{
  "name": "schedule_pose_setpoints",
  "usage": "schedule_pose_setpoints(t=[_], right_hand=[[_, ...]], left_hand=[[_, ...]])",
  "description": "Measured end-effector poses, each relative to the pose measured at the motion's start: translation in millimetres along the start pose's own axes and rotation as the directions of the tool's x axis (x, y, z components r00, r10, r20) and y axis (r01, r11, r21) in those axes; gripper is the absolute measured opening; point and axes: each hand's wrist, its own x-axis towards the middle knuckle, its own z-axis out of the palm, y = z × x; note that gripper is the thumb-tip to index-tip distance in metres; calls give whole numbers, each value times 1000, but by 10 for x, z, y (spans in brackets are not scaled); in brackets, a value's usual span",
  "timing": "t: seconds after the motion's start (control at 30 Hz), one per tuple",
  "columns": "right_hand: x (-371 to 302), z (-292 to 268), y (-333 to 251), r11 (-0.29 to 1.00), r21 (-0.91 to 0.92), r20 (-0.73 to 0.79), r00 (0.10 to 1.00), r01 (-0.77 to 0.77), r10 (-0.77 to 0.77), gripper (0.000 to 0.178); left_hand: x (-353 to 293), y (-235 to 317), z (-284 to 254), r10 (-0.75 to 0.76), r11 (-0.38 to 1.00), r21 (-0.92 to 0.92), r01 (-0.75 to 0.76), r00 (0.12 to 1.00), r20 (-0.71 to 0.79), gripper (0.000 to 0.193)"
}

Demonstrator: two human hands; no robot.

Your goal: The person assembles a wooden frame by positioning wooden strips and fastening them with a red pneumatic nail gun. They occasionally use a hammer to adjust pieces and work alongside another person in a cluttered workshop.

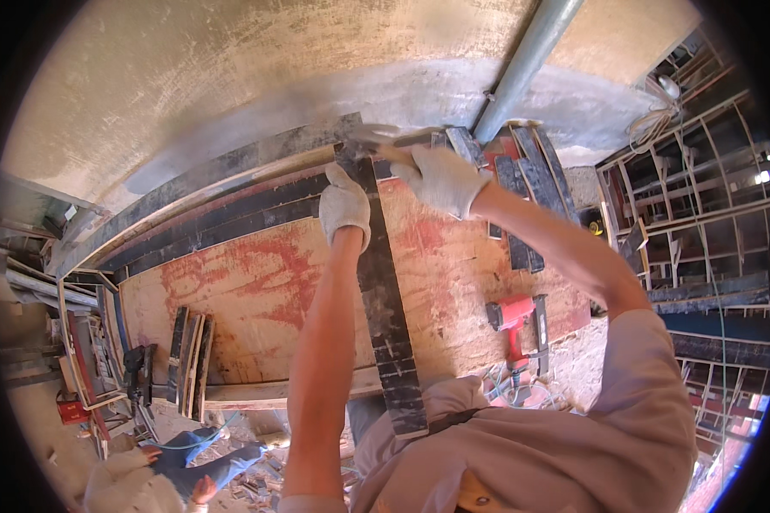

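My left hand (345,208), in a pale work glove, grips a long narrow black-faced board (385,321) near its far end. The board runs from the far edge of the workbench toward my waist, across the red-stained plywood top (257,282). In my right hand (447,181), also gloved, is a hammer (392,154) with a wooden handle. Motion smears the hammer's head, which is close to the board's far end, just beyond my left thumb. Whether it touches the board I cannot tell. Long black strips (222,214) lie along the bench's far side.
A red nail gun (513,315) rests on the bench at right. Short black boards (522,184) lie behind it, and several strips (192,359) at front left. A grey pipe (526,68) slants down the wall. Another person (145,479) is at lower left, near floor scraps.
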Motion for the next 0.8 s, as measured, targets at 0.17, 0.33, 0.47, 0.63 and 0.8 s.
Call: schedule_pose_setpoints(t=[0.17,0.33,0.47,0.63,0.8], right_hand=[[11,-271,-520,976,130,-20,984,-172,176,51],[-17,159,112,992,-110,54,996,-66,73,47],[159,-210,-501,987,86,0,991,-137,137,54],[178,88,28,997,-7,18,997,-80,80,53],[197,-190,-52,969,30,129,962,-245,239,54]], left_hand=[[78,-213,-13,-2,1000,21,3,998,-55,93],[45,-41,8,49,998,34,-48,999,-22,93],[47,-154,-97,-4,999,39,6,999,-47,93],[70,-73,15,-16,1000,13,16,1000,2,94],[36,-175,-7,9,997,-70,-12,999,-34,98]])
